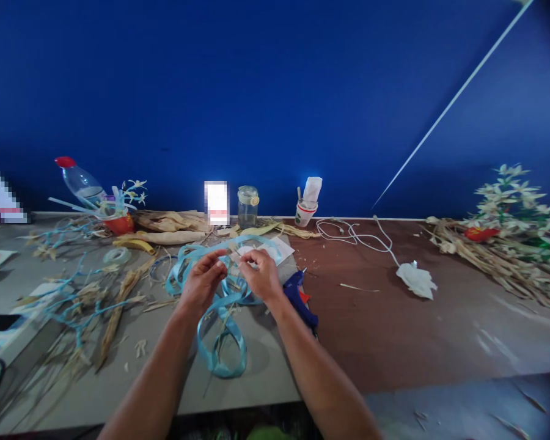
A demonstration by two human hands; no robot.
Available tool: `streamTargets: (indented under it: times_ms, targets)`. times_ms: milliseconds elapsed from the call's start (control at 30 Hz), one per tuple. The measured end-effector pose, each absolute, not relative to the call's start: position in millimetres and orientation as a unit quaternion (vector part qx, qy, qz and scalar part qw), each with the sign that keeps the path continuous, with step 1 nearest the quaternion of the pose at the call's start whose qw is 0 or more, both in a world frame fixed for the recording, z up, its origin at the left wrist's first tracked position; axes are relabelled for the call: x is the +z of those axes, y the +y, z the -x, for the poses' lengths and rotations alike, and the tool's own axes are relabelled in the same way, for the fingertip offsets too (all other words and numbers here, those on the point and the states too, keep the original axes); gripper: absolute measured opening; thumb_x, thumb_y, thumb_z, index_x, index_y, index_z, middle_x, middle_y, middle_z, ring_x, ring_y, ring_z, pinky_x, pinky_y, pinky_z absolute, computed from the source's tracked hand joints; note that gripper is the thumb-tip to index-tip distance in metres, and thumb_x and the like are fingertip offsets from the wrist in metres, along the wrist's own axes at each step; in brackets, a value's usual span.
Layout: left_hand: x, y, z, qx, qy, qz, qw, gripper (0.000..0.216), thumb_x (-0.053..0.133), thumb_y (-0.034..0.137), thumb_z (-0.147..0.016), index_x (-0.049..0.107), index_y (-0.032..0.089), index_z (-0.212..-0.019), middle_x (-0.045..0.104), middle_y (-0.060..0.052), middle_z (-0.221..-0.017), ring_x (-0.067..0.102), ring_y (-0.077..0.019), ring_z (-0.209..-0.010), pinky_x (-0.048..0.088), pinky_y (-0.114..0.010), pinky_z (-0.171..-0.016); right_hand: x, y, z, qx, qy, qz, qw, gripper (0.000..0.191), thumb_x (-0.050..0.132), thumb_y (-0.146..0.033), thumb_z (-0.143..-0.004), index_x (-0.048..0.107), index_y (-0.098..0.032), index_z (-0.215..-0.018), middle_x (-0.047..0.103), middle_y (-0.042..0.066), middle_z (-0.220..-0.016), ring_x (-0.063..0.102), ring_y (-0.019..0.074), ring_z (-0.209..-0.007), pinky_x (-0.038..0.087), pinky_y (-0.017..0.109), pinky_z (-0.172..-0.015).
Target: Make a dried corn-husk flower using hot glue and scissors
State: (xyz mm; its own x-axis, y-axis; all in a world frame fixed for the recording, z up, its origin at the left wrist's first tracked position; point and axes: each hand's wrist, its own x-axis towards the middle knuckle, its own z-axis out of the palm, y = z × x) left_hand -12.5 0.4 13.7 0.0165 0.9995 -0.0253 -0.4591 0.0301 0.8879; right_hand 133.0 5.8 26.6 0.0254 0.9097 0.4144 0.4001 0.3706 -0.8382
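Pinch point is hidden by the fingers. The left hand (203, 281) and right hand (260, 276) are held close together, fingertips nearly meeting, both closed narrowly on the light blue ribbon (222, 351). Which strand is pinched cannot be made out. A thin stem (215, 360) is seen running down through the ribbon loops; its upper end is lost under the hands.

The ribbon is piled in loose loops on the grey board (266, 373), under and just in front of both hands, with one loop trailing toward the near edge.

A blue glue gun (302, 300) is partly covered by the right wrist. Two patches near the wall are pixelated and unreadable. Contents of the glass jar (247, 206) are too small to tell. The flower bundle (517, 214) is cut off at the right edge.

The grey board is laid on a brown table (394, 330), which is littered with dried husks (172, 229) and scraps at left. A white cable (352, 235), a paper cup (305, 214) and a red-capped bottle (80, 181) are placed along the back. A plain deep blue wall (275, 91) is seen behind.
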Motion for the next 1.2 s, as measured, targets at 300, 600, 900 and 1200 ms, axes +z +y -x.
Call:
streamTargets:
  times_ms: [300,600,900,1200]
  targets:
    - [24,-1,21,0.495,0.449,-0.475,0.573,0.044,0.072,0.028,-0.064,0.065,0.014,-0.106,0.053,0.004,-0.06,0.048,-0.0071,-0.053,0.04,-0.02,-0.054,34,8,-157,0.054,-0.826,0.471,0.306,0.008,0.054,-0.011,-0.067,0.058,-0.018,-0.065,0.062,0.004,-0.069,0.047,0.0202,-0.079,0.033,0.031,-0.075]
    - [19,0,29,0.394,0.468,-0.56,0.558,0.043,0.068,0.027,-0.066,0.065,0.016,-0.108,0.051,0.004,-0.06,0.048,-0.0089,-0.052,0.04,-0.022,-0.053,41,4,-159,0.01,-0.843,0.491,0.218,0.007,0.055,-0.019,-0.074,0.06,-0.018,-0.07,0.065,0.005,-0.076,0.047,0.0224,-0.087,0.029,0.034,-0.077]
    - [15,3,32,0.365,0.485,-0.586,0.537,0.043,0.067,0.029,-0.065,0.068,0.017,-0.106,0.057,0.002,-0.06,0.05,-0.0111,-0.053,0.043,-0.024,-0.053,45,2,-158,0.021,-0.853,0.494,0.169,0.009,0.054,-0.019,-0.076,0.062,-0.017,-0.075,0.067,0.007,-0.082,0.047,0.0235,-0.093,0.029,0.035,-0.08]
    - [7,8,33,0.387,0.531,-0.565,0.498,0.026,0.068,0.031,-0.06,0.074,0.017,-0.081,0.059,0.002,-0.053,0.048,-0.0109,-0.048,0.04,-0.023,-0.049,44,2,-156,0.024,-0.856,0.484,0.179,0.009,0.053,-0.019,-0.074,0.061,-0.017,-0.07,0.066,0.006,-0.077,0.047,0.0236,-0.091,0.027,0.036,-0.078]
